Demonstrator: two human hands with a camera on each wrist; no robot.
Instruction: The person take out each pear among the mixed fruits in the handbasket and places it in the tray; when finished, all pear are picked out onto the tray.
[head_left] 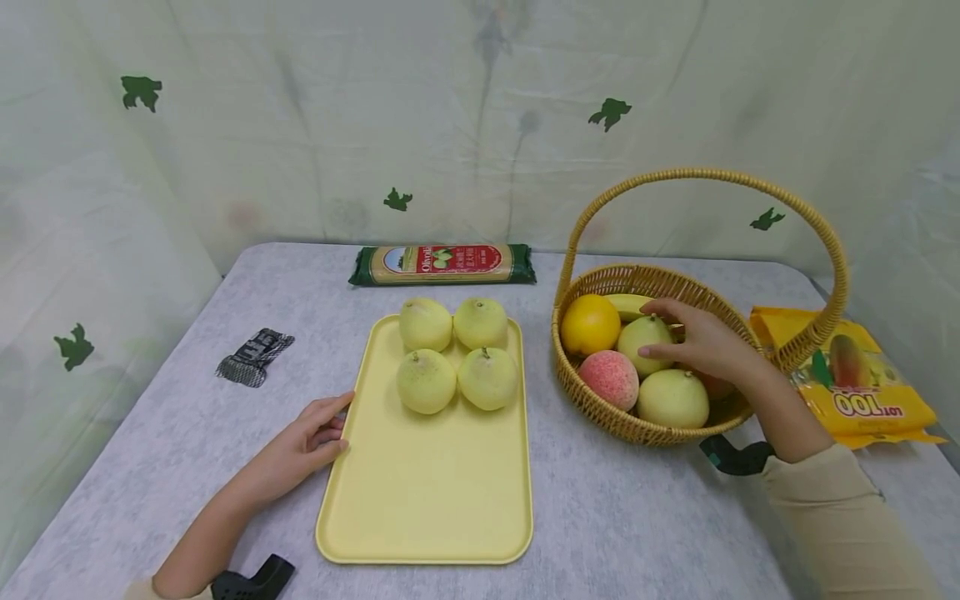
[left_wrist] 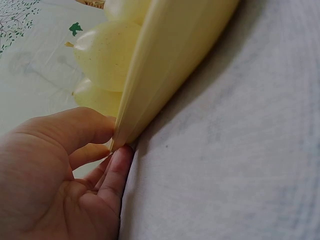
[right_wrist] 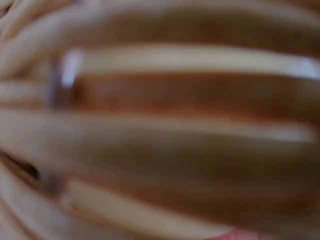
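My left hand (head_left: 303, 442) holds the left edge of the yellow tray (head_left: 423, 492); in the left wrist view its fingers (left_wrist: 80, 127) meet at the rim. Several pale yellow-green pears (head_left: 487, 379) are grouped on the tray's far half. Inside the wicker basket (head_left: 622, 429), my right hand (head_left: 708, 337) has its thumb and fingers around a pear (head_left: 643, 337). Around that one lie an orange (head_left: 591, 325), a banana (head_left: 628, 305), a pink peach (head_left: 609, 379) and another pear (head_left: 672, 400). Blurred basket weave (right_wrist: 175, 150) fills the right wrist view and hides the right hand.
A pasta packet (head_left: 446, 265) lies behind the tray. Left of the tray is a small black wrapper (head_left: 255, 357). A yellow snack bag (head_left: 862, 392) sits right of the basket, whose tall handle (head_left: 705, 173) arches above it. Pale curtains surround the table.
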